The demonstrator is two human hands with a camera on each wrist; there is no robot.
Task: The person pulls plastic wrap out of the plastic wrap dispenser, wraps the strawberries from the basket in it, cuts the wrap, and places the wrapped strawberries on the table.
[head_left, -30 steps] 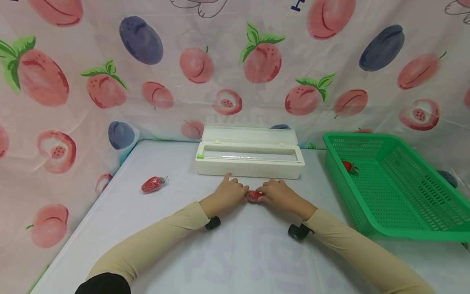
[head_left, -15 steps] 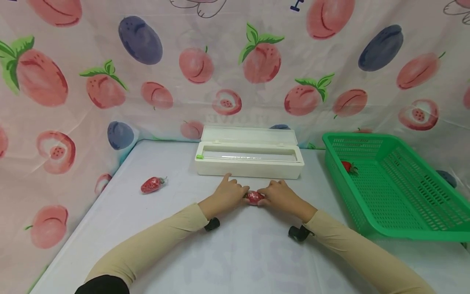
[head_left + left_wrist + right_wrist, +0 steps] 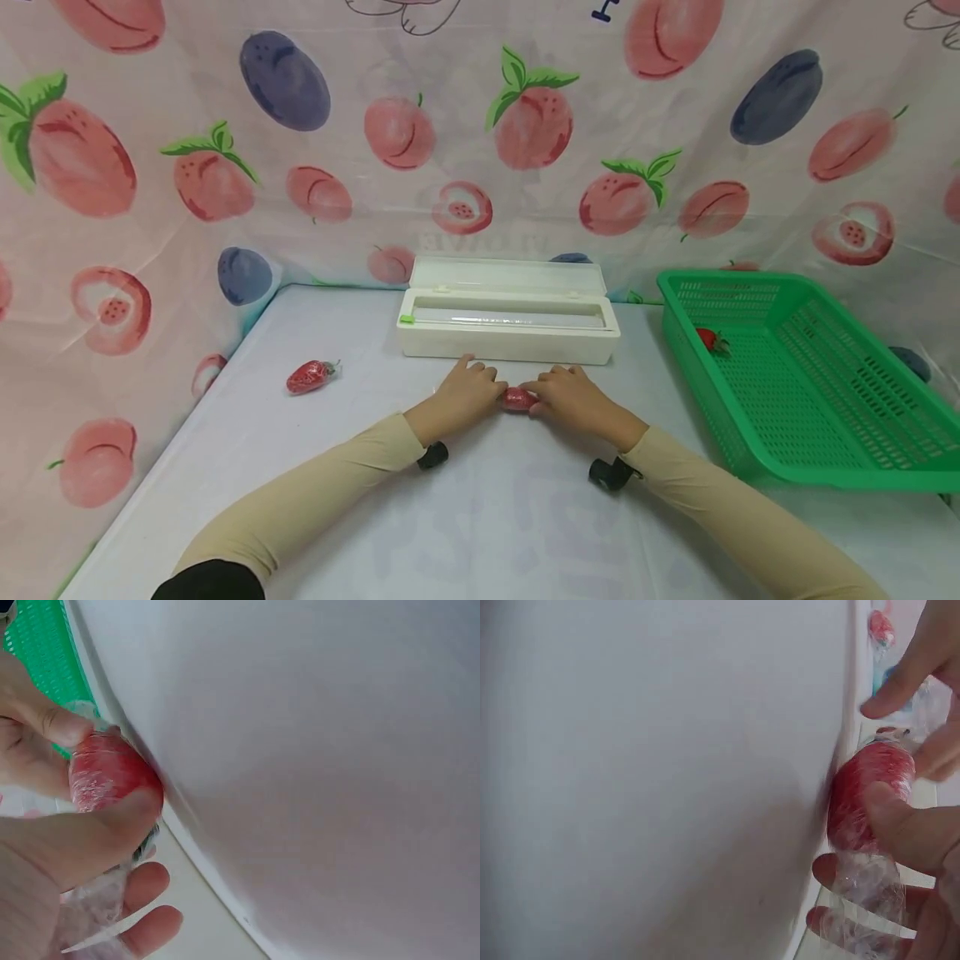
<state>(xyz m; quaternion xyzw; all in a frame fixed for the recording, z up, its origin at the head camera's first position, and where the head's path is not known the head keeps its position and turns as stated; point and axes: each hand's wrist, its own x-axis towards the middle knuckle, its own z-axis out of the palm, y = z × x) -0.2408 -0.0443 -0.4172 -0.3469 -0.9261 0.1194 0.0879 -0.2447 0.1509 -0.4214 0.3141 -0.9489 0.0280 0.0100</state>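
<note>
A strawberry (image 3: 518, 400) wrapped in clear cling film is between both hands, just in front of the white box. My right hand (image 3: 579, 404) holds its right end, the thumb pressing the red side in the right wrist view. A loose tail of film (image 3: 866, 900) trails over the fingers behind it. At the stem end is my left hand (image 3: 467, 400); its thumb overlaps the strawberry in the left wrist view, where crumpled film (image 3: 97, 907) runs along its fingers. A second wrapped strawberry (image 3: 311, 377) lies on the table at left.
The long white cling film dispenser (image 3: 510, 342) stands at the back, lid raised, with a green slider (image 3: 407, 319). A green mesh basket (image 3: 765, 454) at right holds one unwrapped strawberry (image 3: 711, 341). Behind hangs a fruit-print cloth (image 3: 525, 208).
The strawberry turns slightly between the fingers, and its visible side shifts. My right fingertips move a little over it; the left hand stays nearly in place.
</note>
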